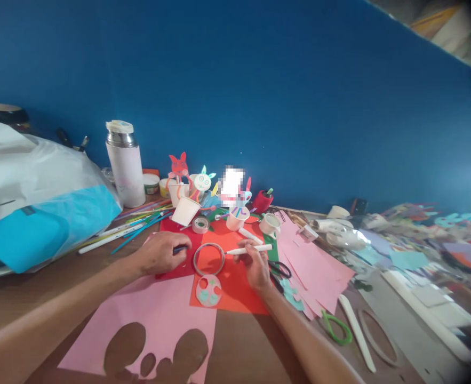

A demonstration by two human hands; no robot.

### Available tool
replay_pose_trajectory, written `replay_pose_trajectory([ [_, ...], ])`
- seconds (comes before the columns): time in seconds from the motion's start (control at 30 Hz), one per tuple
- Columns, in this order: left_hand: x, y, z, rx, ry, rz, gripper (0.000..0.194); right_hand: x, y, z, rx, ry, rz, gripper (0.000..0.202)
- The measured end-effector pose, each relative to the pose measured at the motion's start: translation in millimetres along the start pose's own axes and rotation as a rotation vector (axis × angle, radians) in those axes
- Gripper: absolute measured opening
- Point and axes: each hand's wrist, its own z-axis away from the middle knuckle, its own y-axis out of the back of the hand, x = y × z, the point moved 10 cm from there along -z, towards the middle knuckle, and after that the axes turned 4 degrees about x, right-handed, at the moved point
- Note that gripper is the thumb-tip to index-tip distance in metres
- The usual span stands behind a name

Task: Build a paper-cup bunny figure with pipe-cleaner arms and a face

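Left hand [162, 253], left of the ring [195, 260], grips a dark object [180, 248]; right hand [256, 266], right of it, pinches a white marker [264, 248]. Steadying the ring should keep marks true.

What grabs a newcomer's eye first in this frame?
Probably the blue wall filling most of the upper frame. Then the right hand near centre, holding a white marker over an orange-red sheet. In the foreground, a pink sheet with rounded holes stands out.
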Motion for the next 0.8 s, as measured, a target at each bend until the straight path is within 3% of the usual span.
replay_pose_trajectory([
  [0.13, -3, -1.3, 1, -0.096, -0.075, -0.227, 0.020, -3, 1, 0, -0.003, 0.022, 0.042, 0.021],
  [0.3, -8, -11.3, 2, -0.174, -0.068, -0.320, 0.019, -11, -4, 3, -0.038, 0.075, 0.060, 0.022],
  [0.6, -26, -9.5, 4, -0.174, 0.041, -0.235, 0.022, -19, -2, 2, -0.022, 0.123, 0.238, 0.013],
  [0.8, -25, -8.3, 2, -0.170, 0.007, -0.205, 0.019, -25, 1, 3, -0.011, 0.179, 0.332, 0.008],
])
